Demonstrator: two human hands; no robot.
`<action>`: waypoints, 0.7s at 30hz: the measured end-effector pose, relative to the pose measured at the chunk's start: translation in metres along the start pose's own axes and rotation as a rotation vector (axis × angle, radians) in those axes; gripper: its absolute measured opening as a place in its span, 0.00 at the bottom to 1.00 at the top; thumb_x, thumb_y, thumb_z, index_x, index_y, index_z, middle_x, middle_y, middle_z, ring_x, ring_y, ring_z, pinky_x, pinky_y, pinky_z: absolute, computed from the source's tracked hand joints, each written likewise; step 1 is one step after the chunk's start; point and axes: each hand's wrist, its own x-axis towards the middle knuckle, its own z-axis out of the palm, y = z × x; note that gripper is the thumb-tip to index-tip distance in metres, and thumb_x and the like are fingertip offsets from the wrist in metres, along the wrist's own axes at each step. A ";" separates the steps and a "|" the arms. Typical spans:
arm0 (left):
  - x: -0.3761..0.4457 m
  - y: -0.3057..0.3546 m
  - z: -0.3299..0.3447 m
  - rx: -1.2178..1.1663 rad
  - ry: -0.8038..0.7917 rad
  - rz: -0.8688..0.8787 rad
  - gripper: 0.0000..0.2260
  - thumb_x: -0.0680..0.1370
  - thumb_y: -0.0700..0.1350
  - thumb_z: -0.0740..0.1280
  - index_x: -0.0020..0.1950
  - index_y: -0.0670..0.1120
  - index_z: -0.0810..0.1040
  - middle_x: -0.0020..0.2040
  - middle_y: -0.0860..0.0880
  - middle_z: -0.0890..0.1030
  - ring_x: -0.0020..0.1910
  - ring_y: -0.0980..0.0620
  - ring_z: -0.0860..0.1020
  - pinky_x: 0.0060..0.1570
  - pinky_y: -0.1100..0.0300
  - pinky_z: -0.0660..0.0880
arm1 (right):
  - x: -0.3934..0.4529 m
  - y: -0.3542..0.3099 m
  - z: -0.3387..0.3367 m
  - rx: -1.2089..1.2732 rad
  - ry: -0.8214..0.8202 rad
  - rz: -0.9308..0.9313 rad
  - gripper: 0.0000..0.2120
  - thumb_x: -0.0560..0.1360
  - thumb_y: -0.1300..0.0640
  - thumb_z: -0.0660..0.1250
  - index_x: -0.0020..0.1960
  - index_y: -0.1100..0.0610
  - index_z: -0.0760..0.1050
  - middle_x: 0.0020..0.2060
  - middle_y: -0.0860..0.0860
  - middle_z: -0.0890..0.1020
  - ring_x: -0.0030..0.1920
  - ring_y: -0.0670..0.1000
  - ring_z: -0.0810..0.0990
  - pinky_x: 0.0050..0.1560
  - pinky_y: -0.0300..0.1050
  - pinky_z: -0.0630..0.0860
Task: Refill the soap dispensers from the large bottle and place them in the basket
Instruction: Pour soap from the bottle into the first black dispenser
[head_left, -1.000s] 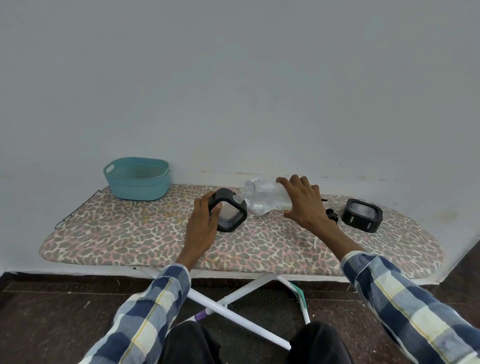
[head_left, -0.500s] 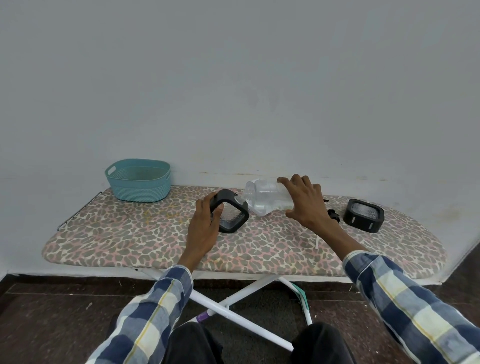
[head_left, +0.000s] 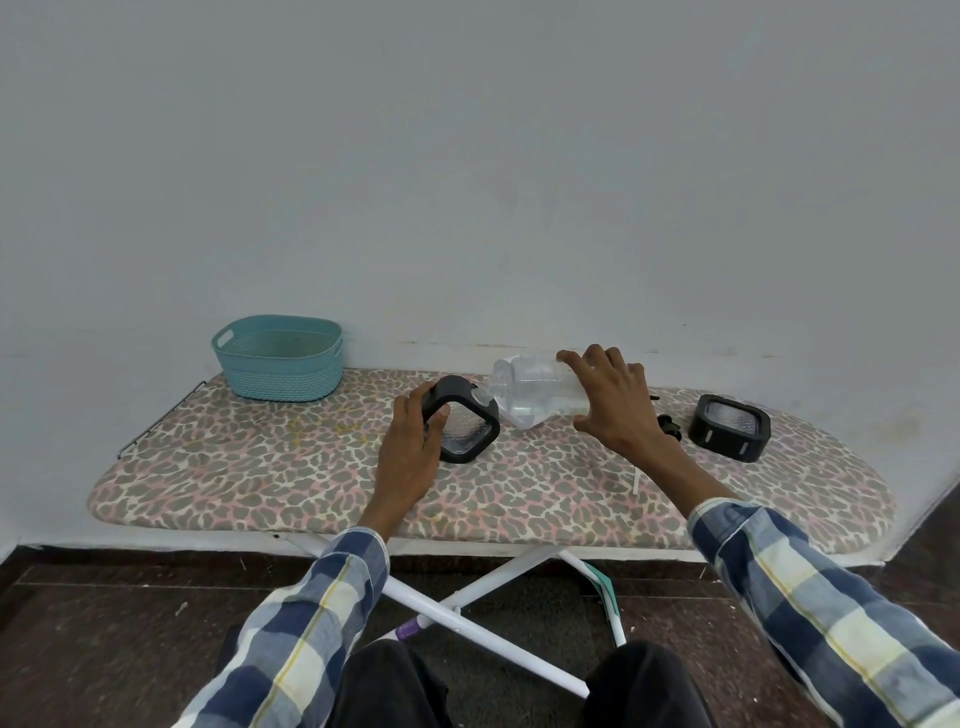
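Nearest the camera are two checked sleeves (head_left: 311, 623) and the dark trousers of a seated person, with the white crossed legs (head_left: 467, 587) of an ironing board in front of the knees. The ironing board (head_left: 249, 467) has a leopard-print cover and stands against a pale wall (head_left: 467, 156).

Two hands reach over it. The left hand (head_left: 410, 447) grips one black-framed soap dispenser (head_left: 465, 420), fingers curled round its left edge, and holds it tilted with one corner raised toward the bottle. The right hand (head_left: 613, 402) is wrapped round the body of the one large clear bottle (head_left: 530, 389), which lies nearly level with its mouth pointing left, just beside the dispenser's raised corner. I cannot tell whether liquid is flowing.

A second soap dispenser (head_left: 730, 427) lies flat on the board to the right, well apart from the hands. Between it and the right wrist sits a small black pump cap (head_left: 670, 425), partly hidden. So: two dispensers, one bottle, one cap.

Farthest back on the left stands one teal basket (head_left: 278, 358), nothing visible inside it.

No label or writing can be read on anything.

Compared with half a second ago, hands, bottle and dispenser keep almost the same pose; nothing has visibly shifted.
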 end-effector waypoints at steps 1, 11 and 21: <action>0.000 0.000 0.000 -0.001 0.000 0.003 0.25 0.87 0.61 0.55 0.80 0.51 0.66 0.70 0.48 0.72 0.58 0.53 0.77 0.54 0.56 0.77 | 0.000 0.000 0.000 -0.001 0.001 0.000 0.48 0.61 0.53 0.86 0.75 0.46 0.66 0.60 0.51 0.74 0.59 0.57 0.73 0.55 0.60 0.75; 0.001 -0.001 0.001 0.003 0.005 0.008 0.22 0.88 0.59 0.57 0.80 0.51 0.66 0.69 0.48 0.72 0.58 0.50 0.79 0.52 0.57 0.76 | 0.001 0.002 0.000 -0.012 0.013 -0.010 0.48 0.61 0.52 0.87 0.75 0.46 0.66 0.61 0.52 0.74 0.60 0.57 0.74 0.56 0.60 0.75; 0.000 0.000 0.001 0.005 0.004 0.008 0.23 0.88 0.59 0.56 0.80 0.51 0.65 0.69 0.48 0.72 0.59 0.51 0.78 0.53 0.56 0.76 | 0.002 0.002 0.002 -0.003 0.013 -0.012 0.48 0.61 0.54 0.86 0.75 0.45 0.65 0.61 0.52 0.74 0.61 0.58 0.73 0.57 0.61 0.75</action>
